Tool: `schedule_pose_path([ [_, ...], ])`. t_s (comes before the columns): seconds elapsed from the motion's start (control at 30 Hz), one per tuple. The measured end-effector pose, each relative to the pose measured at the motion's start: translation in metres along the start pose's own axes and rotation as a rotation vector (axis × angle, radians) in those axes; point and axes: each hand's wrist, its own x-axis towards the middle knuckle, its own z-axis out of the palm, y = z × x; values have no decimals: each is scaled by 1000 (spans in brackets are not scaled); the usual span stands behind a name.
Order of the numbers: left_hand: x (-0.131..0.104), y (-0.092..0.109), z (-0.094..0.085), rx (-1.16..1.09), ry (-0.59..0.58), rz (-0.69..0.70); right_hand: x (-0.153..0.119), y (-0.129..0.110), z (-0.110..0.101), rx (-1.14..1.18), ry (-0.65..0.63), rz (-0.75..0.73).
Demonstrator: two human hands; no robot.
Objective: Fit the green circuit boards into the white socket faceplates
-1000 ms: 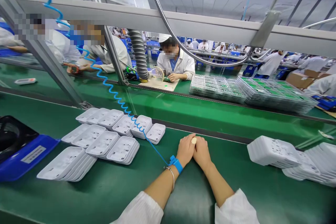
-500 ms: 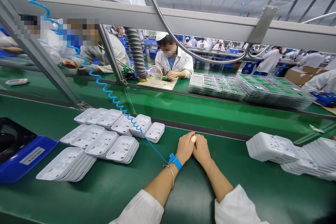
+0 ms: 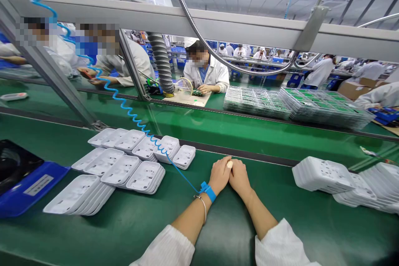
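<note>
My left hand (image 3: 220, 174) and my right hand (image 3: 240, 177) rest together on the green worktop (image 3: 224, 228), touching at the fingertips and thumbs. Both look closed, with the fingers curled in and partly hidden, and no object shows in either. A pale cream covering (image 3: 230, 164) sits on one fingertip where the hands meet. Around my left wrist are a blue wrist strap (image 3: 208, 191) and a bangle. The strap's coiled blue cord (image 3: 137, 119) runs up to the left. Nearest on the left are stacks of white plastic housings (image 3: 145, 176).
More stacked white housings (image 3: 327, 176) stand at the right. A blue bin (image 3: 34, 187) lies far left. Behind a dark rail runs a green belt (image 3: 249, 133). Beyond it are clear trays of green boards (image 3: 324, 106) and a co-worker (image 3: 205, 70). A metal frame crosses overhead.
My hands have stayed still. On the belt, the small white-and-red item at far left and the wire end at right have shifted left. The upper blue cord has swayed slightly.
</note>
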Motion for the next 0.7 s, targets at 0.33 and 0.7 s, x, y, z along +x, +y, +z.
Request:
schedule_pose_path([
  [0.33, 1, -1, 0, -3, 1, 5, 1, -1, -2, 17, -1, -5],
  [0.7, 1, -3, 1, 6, 10, 10, 1, -3, -4, 33, -24, 10],
])
